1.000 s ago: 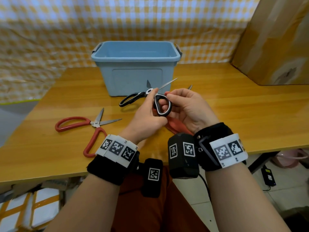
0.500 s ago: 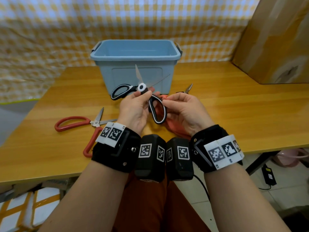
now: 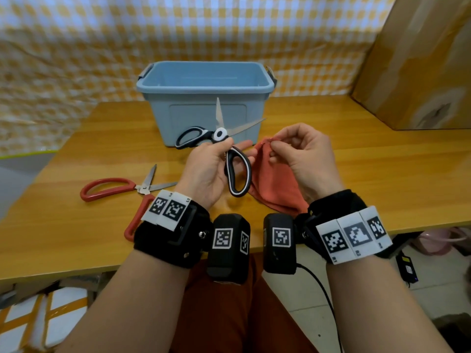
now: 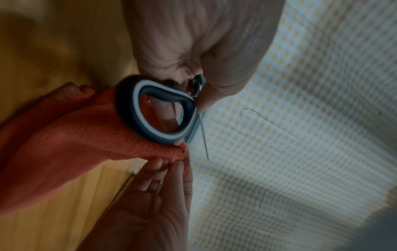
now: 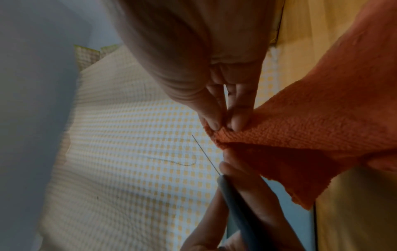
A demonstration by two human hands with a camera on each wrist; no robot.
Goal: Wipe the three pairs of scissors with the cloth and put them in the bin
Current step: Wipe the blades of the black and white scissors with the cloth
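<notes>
Wiping step, first pair: left hand gripping open black-handled scissors; right hand pinching cloth. Next: cloth onto blades.

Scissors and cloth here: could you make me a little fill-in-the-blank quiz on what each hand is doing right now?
1. The left hand holds the black-and-white scissors with their blades ____.
2. The right hand pinches the ____ cloth.
3. The red-handled scissors lie on the ____.
4. Behind both hands stands a ____ bin.

Missing words: open; orange; table; blue
</notes>
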